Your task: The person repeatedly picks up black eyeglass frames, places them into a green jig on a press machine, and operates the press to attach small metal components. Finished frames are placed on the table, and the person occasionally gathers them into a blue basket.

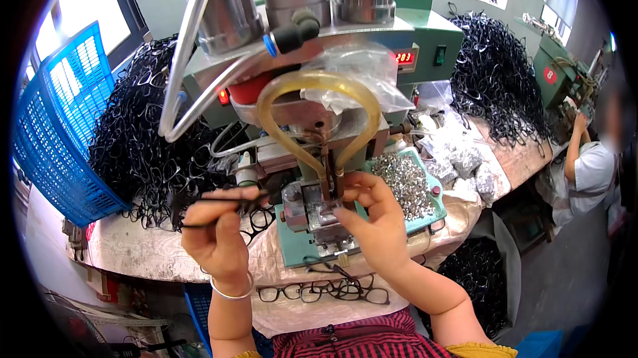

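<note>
My left hand (218, 242), a bangle at its wrist, is closed on a black eyeglass frame (193, 202) to the left of the machine's fixture; the frame is smeared by motion. My right hand (377, 220) reaches into the metal fixture (321, 215), its thumb and fingers bent together beside the upright copper electrodes (332, 182). Whatever those fingertips hold is too small or hidden to make out. A looped yellowish hose (319, 78) joins the electrodes above. Several finished-looking black glasses frames (312, 291) lie at the table's near edge, just below the fixture.
A green tray (435, 208) of small metal parts stands right of the fixture. Heaps of black frames (143, 125) rise at left and a second heap (495, 79) at right. A blue basket (63, 132) leans far left. Plastic bags (465, 159) lie at right; another person (591, 172) works beyond.
</note>
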### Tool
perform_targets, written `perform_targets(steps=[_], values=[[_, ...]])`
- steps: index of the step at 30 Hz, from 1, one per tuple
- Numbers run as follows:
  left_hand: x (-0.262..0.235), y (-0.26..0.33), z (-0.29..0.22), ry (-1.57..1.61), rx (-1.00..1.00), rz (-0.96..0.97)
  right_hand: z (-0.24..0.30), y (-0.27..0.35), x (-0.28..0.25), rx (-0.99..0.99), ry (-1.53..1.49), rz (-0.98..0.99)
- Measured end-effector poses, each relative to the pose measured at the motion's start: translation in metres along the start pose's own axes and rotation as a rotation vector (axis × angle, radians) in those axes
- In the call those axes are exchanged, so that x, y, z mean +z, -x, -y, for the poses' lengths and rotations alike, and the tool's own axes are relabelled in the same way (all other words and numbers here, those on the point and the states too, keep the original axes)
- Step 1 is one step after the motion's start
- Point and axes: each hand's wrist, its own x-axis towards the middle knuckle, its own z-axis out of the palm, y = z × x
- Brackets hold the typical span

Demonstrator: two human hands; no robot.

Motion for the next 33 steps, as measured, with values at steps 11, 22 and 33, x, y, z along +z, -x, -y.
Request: perform_targets(steps=[11,22,33], values=[[0.011,0.049,0.021,-0.305,0.402,0.644,-0.063,-0.020,-0.122,-0.268,1.244,-0.184],[-0.021,0.104,-0.005,-0.645,0.299,0.473,-0.072,-0.012,-0.143,-0.348,1.065,-0.236],[-0.340,0.058,0.114,-1.930,-0.255,0.267,-0.083,-0.036,-0.112,-0.143,0.214,-0.390]])
